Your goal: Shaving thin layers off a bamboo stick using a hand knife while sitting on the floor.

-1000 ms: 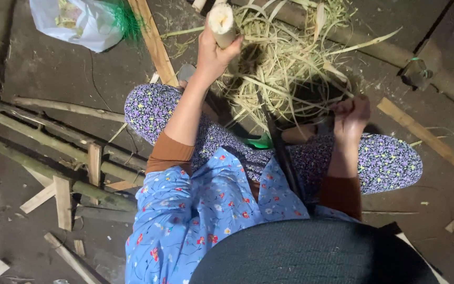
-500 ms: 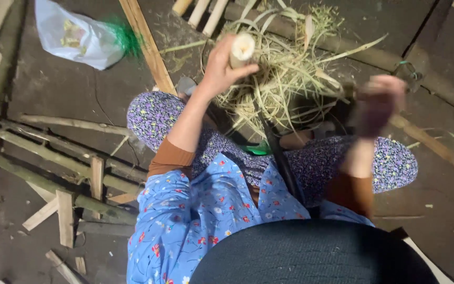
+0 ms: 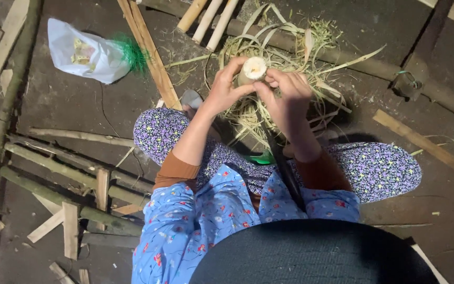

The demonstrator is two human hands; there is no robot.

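Dark earthen floor [image 3: 69, 105] lay strewn with split sticks, pale strips and a white plastic bag [image 3: 82, 52] as a person sat cross-legged in flowered trousers, working a short pale stalk [image 3: 251, 69] held upright above a heap of shavings [image 3: 279, 79]. Left hand [image 3: 222, 92] was wrapped around the stalk's side, thumb and fingers closed on it just below the cut end, forearm reaching forward from an orange cuff. Right hand [image 3: 287, 94] was curled against the stalk from the other side, fingertips pinching at its rim; whether it had a strip of skin between them could not be told. Work appeared to be at the peeling stage, with the outer layer being picked free at the top. Any next pull would seem to call for a firm left-hand hold while the right drew the strip downward. Three peeled stalks [image 3: 208, 18] lay beyond the heap, a dark blade [image 3: 285, 168] across the lap.
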